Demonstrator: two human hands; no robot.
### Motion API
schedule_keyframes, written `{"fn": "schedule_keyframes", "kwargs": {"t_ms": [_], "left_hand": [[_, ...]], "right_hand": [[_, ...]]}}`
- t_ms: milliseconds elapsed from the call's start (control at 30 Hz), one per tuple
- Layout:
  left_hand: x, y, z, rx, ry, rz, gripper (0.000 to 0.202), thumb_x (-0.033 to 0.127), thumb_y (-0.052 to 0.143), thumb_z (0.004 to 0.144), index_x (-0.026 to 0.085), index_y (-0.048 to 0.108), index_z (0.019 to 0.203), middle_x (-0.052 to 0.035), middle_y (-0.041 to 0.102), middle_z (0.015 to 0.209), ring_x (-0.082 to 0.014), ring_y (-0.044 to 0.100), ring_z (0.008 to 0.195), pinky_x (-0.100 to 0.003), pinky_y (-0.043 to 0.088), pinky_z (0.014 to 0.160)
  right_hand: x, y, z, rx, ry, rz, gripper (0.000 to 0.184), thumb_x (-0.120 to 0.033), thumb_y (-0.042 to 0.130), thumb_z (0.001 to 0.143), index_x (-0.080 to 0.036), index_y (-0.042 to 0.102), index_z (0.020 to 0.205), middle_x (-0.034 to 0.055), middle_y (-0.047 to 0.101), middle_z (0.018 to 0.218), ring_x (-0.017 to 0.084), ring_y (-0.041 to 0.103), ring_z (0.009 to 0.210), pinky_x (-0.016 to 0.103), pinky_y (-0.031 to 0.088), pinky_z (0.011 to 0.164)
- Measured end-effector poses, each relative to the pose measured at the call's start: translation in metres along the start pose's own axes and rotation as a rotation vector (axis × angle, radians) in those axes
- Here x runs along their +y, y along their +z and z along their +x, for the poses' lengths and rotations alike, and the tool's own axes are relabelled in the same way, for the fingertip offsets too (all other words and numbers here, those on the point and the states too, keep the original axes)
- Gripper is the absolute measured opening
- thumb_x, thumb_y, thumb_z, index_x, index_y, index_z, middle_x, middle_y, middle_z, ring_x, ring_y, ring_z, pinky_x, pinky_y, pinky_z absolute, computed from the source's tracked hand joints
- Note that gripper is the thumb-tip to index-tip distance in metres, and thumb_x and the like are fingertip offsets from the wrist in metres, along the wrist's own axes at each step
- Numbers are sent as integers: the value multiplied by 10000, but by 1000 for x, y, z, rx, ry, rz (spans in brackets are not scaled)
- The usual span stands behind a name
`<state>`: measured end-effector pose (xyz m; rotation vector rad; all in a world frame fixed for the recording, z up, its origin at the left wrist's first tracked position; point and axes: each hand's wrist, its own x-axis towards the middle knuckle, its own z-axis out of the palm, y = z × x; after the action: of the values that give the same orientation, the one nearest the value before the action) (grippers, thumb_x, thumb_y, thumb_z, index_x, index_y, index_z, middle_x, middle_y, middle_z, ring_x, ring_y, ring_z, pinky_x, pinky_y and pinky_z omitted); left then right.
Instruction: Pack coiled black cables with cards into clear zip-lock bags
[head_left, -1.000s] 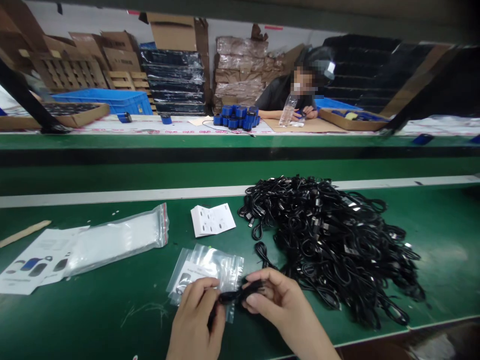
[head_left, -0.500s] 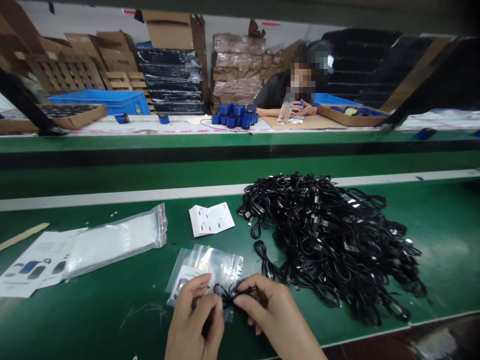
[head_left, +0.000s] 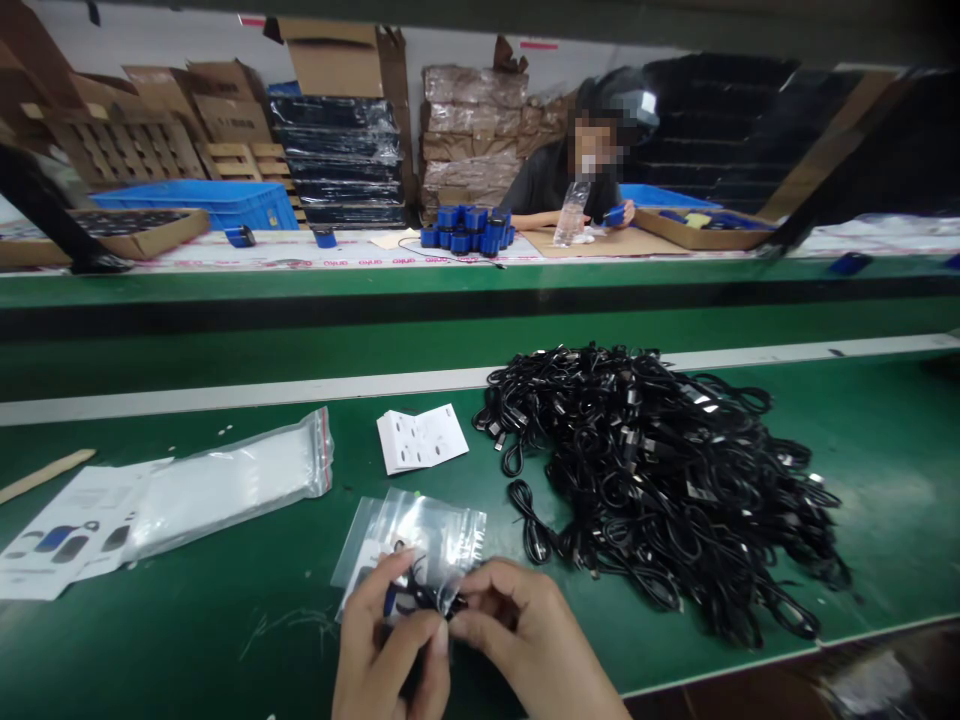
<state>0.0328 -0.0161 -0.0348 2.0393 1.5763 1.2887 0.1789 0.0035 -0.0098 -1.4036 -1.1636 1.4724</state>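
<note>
Near the front edge of the green bench, a small coil of black cable (head_left: 424,594) lies between my hands, partly behind clear plastic. My right hand (head_left: 521,630) pinches the cable's right end between thumb and fingers. My left hand (head_left: 390,645) is curled around the near edge of a clear plastic bag, its thumb close to my right fingertips. Just beyond my fingers lie clear zip bags (head_left: 442,525) with a printed leaflet showing among them. My fingers hide part of the cable and the bag opening.
To the right spreads a big heap of black cables (head_left: 645,480). Folded leaflets (head_left: 422,440) lie behind the bags. On the left are a packed plastic sleeve (head_left: 232,485), printed sheets (head_left: 67,540) and a wooden stick (head_left: 45,474). Across the bench, a person sits beside blue devices (head_left: 466,230).
My right hand has moved slightly left with the cable, which now sits deeper behind the clear plastic. Across the bench, the person's hands have moved apart, one holding a blue device.
</note>
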Motion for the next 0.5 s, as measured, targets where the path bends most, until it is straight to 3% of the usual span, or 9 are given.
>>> {"fn": "schedule_keyframes", "kwargs": {"t_ms": [100,167,233,300,367,500], "left_hand": [[0,1,-1,70,10,-18,215,140,481,866,242,623,742,-54,451,1282,-216,482,1239,-319,397,996],[0,0,0,92,14,-30,206,127,495,846,237,626,731,-58,456,1280,-210,496,1232,-310,402,1003],[0,0,0,112,30,-59,203,102,500,830,235,611,724,-54,452,1287,-193,494,1240,-286,400,1010],[0,0,1,127,58,-81,216,62,494,809,235,588,721,-43,438,1304,-168,468,1269,-255,377,1028],[1,0,1,129,98,-91,247,19,477,788,235,570,714,-32,433,1306,-156,427,1304,-256,334,1062],[2,1,1,135,132,-80,267,2,471,785,234,582,713,-32,438,1300,-161,394,1329,-278,297,1092]], "right_hand": [[-4,4,3,134,-3,-36,332,-88,731,557,-190,622,853,-17,596,729,157,562,658,249,435,602],[-7,4,5,15,23,64,299,-105,709,589,-181,619,864,-19,596,708,153,563,654,248,436,615],[-10,4,5,-158,64,197,150,-168,678,653,-165,632,795,-28,578,637,136,549,602,244,436,608],[-12,4,4,-210,81,221,78,-202,664,683,-155,637,738,-33,564,598,123,531,566,234,424,592],[-14,5,3,-156,37,87,13,-161,645,694,-153,642,704,-26,576,596,128,540,574,225,411,580],[-18,10,2,-63,-57,-171,194,-57,590,687,-170,657,829,-7,642,682,150,587,636,222,421,589]]}}
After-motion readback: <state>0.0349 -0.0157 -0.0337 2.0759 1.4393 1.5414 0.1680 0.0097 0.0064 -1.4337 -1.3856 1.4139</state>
